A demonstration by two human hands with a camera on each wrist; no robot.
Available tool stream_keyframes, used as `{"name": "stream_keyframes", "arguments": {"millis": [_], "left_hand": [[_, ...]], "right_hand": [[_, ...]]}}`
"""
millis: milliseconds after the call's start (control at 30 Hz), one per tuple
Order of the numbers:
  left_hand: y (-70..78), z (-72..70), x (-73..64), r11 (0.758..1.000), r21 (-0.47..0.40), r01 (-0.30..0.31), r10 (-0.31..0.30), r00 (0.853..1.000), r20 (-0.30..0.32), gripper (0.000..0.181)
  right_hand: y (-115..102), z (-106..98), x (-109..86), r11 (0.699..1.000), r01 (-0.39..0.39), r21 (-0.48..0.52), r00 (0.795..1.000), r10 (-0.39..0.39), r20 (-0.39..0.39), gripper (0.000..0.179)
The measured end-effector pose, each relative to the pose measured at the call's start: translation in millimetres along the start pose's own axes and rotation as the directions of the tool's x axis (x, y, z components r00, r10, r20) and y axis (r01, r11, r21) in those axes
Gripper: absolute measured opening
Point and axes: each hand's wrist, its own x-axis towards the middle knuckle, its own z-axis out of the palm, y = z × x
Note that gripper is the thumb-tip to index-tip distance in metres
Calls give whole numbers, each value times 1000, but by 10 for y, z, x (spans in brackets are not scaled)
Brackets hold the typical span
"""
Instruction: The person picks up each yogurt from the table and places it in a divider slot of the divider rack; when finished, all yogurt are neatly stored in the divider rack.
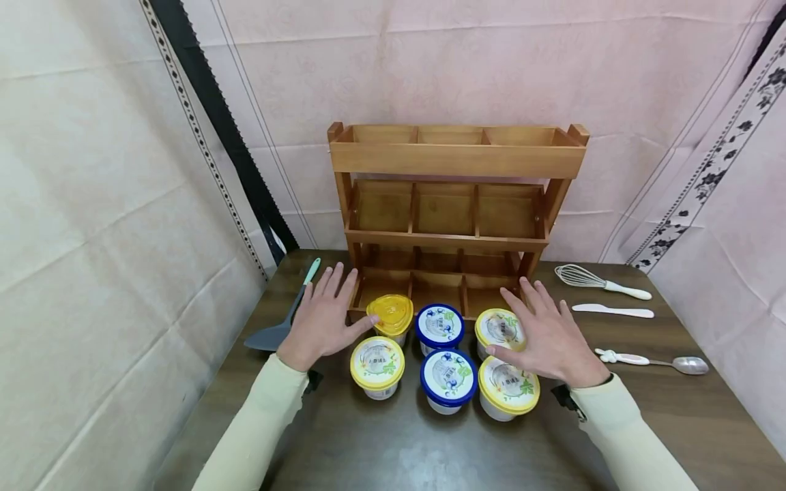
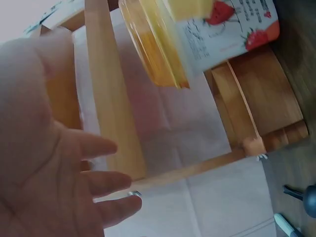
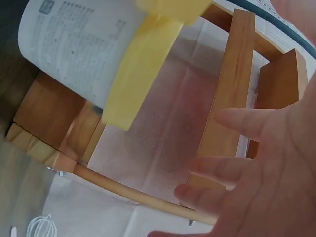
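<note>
Several small white tubs stand in two rows on the table. In the back row are a tub with a translucent yellow lid [image 1: 393, 312], a blue-lidded tub [image 1: 439, 324] and a yellow-lidded tub [image 1: 499, 326]. Nearer me are a yellow-lidded tub [image 1: 377, 364], a blue-lidded tub [image 1: 449, 376] and another yellow-lidded tub [image 1: 508, 387]. My left hand [image 1: 322, 326] spreads its fingers left of them, its thumb by the translucent lid; contact is unclear. Over the right-hand tubs, my right hand [image 1: 548, 341] has spread fingers and holds nothing. The left wrist view shows strawberries on one tub [image 2: 217, 39].
A three-tier wooden rack [image 1: 457, 162] with divided compartments stands behind the tubs. On the left lies a turner [image 1: 274, 334]. To the right are a whisk [image 1: 602, 281], a white-handled knife [image 1: 613, 311] and a spoon [image 1: 653, 361]. Pale cloth hangs around the table.
</note>
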Motion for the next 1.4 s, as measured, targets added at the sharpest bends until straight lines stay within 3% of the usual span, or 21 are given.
{"name": "stream_keyframes", "arguments": {"millis": [167,500,800,933,1167,1400], "left_hand": [[-120,13,101,999,-43,-14,11,997,-76,103],[-300,46,308,974,-224,-38,-3,984,-179,91],[-419,63,473,933,-356,-44,-27,981,-190,80],[-452,77,586,901,-430,-62,-36,976,-216,76],[-506,107,779,822,-566,-70,-87,965,-246,70],[-568,155,943,742,-662,-104,-130,947,-294,66]], "right_hand": [[61,38,15,997,44,60,998,-41,-46,112],[185,135,45,967,32,253,999,-27,-23,96],[341,238,55,911,29,412,999,-15,-37,78],[395,267,42,871,4,492,1000,7,-21,74],[493,328,-15,766,6,643,1000,-11,5,70],[567,398,-112,711,18,703,999,-41,16,73]]}}
